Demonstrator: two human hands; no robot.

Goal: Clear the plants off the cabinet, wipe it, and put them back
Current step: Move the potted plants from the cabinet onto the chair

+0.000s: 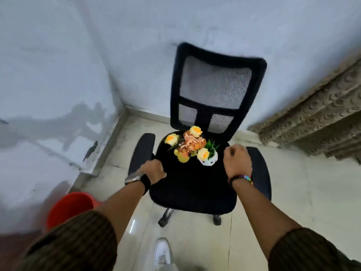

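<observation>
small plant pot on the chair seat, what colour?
White pot with small dark marks, holding green grass; head view.

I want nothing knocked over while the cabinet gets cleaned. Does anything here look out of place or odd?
The flowers and a small white pot of greenery sit on the seat of a rolling office chair, an odd perch. The flowers splay sideways. The wall at left shows peeling, stained paint. Nothing looks spilled.

Stained pale walls [58, 65], tiled floor [293, 192], black office chair [195, 192], patterned curtain [322, 124]
</observation>
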